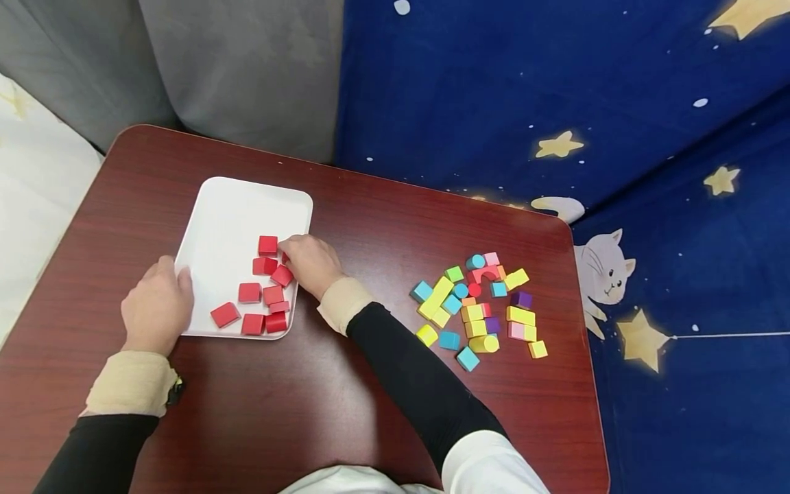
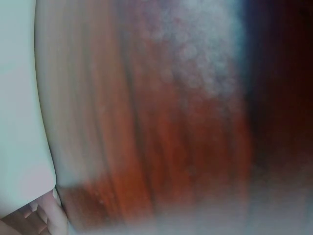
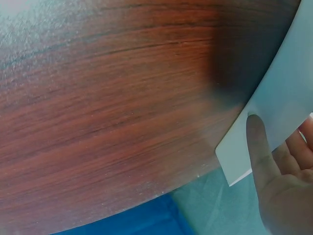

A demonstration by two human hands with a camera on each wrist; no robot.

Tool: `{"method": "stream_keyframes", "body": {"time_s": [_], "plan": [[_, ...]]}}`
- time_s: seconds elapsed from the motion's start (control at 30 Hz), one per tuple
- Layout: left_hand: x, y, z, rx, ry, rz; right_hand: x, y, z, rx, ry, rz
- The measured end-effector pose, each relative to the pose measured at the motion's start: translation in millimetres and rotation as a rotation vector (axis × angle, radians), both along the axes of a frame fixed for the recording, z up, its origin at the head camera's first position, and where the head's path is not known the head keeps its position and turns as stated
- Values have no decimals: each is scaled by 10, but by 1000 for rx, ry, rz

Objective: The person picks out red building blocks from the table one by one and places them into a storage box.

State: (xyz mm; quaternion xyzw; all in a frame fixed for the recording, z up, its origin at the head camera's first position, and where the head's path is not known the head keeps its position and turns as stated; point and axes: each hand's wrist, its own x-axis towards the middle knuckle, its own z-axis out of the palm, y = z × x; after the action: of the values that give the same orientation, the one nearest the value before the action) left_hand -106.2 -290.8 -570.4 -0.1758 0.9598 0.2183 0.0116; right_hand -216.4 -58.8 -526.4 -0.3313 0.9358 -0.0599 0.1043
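Note:
A white tray (image 1: pixel 237 213) lies on the left part of the table, with several red blocks (image 1: pixel 249 292) gathered in its lower right area. At its left side, my left hand (image 1: pixel 157 305) grips the edge, thumb toward the inside. The left wrist view shows part of that hand (image 2: pixel 51 213) by the tray's wall (image 2: pixel 19 122). My right hand (image 1: pixel 311 264) holds the opposite edge and partly covers a red block. In the right wrist view the thumb (image 3: pixel 257 132) lies along the outer wall, with other fingers bent beyond the rim.
To the right on the brown table (image 1: pixel 370 226) lies a loose group of blocks in several colours, among them a long yellow block (image 1: pixel 435 297), a red arch (image 1: pixel 483 274) and a purple block (image 1: pixel 521 300). Grey and blue curtains (image 1: pixel 463 103) hang behind the table's far edge.

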Motion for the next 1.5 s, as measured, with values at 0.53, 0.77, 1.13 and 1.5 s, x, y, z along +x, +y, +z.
{"method": "stream_keyframes", "body": {"time_s": [0.53,0.77,1.13,1.5], "plan": [[-12,-12,-15,6,2,-2,11,59,-55,2,33,60],[-18,-16,-24,12,-3,-4,47,132,-10,-41,31,78],[-5,-27,-38,12,1,8,174,235,16,-66,74,87],[-7,-31,-39,17,-20,6,277,403,61,-119,89,75]]}}
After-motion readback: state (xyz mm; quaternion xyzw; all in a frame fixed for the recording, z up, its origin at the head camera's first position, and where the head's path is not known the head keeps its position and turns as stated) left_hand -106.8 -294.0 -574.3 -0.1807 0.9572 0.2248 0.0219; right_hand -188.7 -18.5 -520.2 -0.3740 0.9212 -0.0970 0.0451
